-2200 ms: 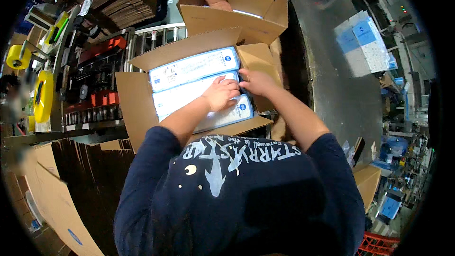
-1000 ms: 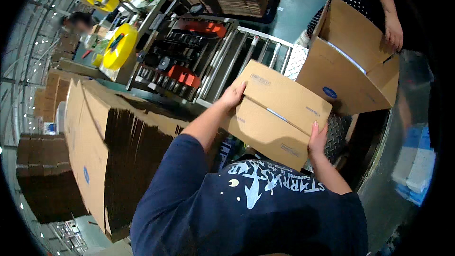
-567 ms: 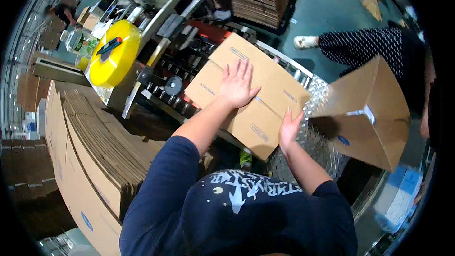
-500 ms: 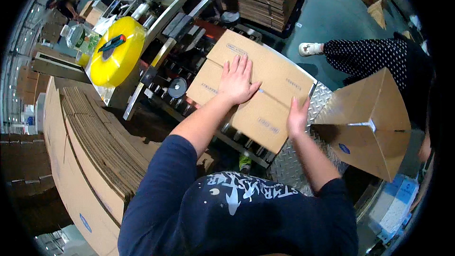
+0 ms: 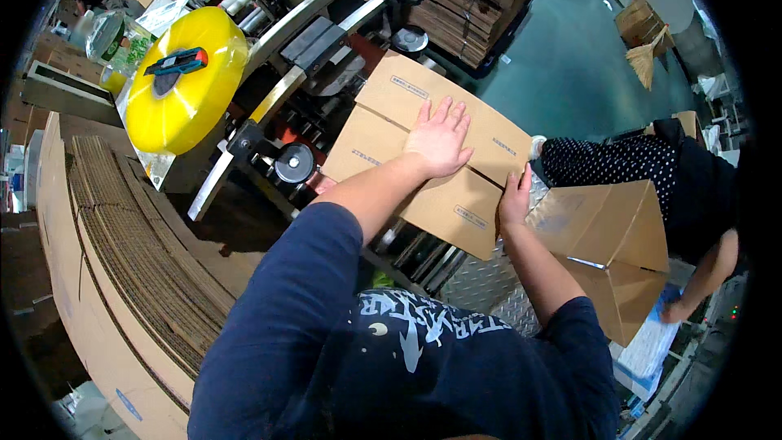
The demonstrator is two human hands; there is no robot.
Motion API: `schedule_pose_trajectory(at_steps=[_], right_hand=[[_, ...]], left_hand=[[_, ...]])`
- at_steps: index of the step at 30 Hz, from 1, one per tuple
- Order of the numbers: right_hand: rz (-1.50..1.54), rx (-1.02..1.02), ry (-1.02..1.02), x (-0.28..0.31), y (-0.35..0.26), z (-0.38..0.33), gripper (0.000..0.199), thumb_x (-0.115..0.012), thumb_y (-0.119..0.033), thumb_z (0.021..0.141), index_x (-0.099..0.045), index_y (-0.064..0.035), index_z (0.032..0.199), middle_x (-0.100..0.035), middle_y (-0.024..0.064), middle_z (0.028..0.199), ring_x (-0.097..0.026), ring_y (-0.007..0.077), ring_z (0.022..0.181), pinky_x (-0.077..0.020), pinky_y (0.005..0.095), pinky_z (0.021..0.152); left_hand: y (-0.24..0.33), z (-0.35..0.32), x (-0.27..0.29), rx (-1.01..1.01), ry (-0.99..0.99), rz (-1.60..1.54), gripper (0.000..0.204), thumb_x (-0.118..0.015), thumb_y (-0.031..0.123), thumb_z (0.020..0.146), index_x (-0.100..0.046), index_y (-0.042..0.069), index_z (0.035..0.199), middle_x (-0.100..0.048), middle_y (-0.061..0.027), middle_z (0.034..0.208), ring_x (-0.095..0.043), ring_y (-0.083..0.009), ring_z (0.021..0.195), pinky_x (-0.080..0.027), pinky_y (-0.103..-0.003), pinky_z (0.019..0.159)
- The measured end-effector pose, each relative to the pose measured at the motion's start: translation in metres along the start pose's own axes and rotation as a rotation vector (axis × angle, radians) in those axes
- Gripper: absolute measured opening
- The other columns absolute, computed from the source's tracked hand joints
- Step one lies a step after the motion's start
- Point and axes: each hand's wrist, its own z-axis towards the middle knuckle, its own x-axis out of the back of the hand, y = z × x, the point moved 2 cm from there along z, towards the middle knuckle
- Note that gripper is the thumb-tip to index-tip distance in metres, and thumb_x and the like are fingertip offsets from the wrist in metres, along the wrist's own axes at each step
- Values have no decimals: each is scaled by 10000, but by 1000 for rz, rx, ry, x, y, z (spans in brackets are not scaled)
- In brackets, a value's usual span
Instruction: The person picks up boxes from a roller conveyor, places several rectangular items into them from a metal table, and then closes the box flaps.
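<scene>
A brown cardboard box (image 5: pixel 464 204) lies on the rollers of a machine in front of me, its two top flaps folded down to meet at a seam. My left hand (image 5: pixel 440 143) presses flat on top across that seam, fingers spread. At the box's right edge rests my right hand (image 5: pixel 515 202), its thumb by the top edge and its fingers stretched along the side, partly hidden. Right beside it stands an open cardboard carton (image 5: pixel 607 224) with raised flaps, on or by a metal tread plate (image 5: pixel 481 283).
Left are flattened cartons (image 5: pixel 122 236) and a yellow tape roll (image 5: pixel 183 94) with a utility knife (image 5: pixel 177 61) on it. A roller machine (image 5: pixel 314 57) stands ahead; stacked cardboard (image 5: pixel 468 20) lies beyond. Another person (image 5: pixel 611 163) is at right, their hand (image 5: pixel 674 312) by a blue-white package (image 5: pixel 648 363).
My view has shifted. My left hand has slid rightward across the box top, and the box sits slightly farther from the machine's wheel. The other person's hand now reaches to the blue-white package.
</scene>
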Motion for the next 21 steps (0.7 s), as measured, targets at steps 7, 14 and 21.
schedule_pose_trajectory(at_steps=[7,14,21], right_hand=[[25,-110,2,32,4,-22,538,-374,-176,920,-143,-90,1397,-369,135,1301,-433,238,1113,-368,341,927],[91,-51,36,14,5,-54,631,-453,-173,896,-82,-103,1402,-331,149,1325,-364,245,1171,-323,356,969],[344,-104,114,-103,-15,-65,808,-571,-157,855,21,-27,1390,-287,172,1361,-337,267,1214,-277,363,1015]], left_hand=[[46,-10,-12,-27,-23,36,654,-396,469,857,-306,50,1352,-230,-111,1441,-156,-281,1346,-104,-544,1054],[35,-1,-2,-222,-118,36,590,-433,429,847,-378,78,1317,-283,-107,1416,-214,-265,1329,-141,-544,1049],[-62,-9,19,-143,58,73,484,-456,405,832,-472,172,1257,-347,-92,1376,-273,-274,1293,-195,-489,1048]])
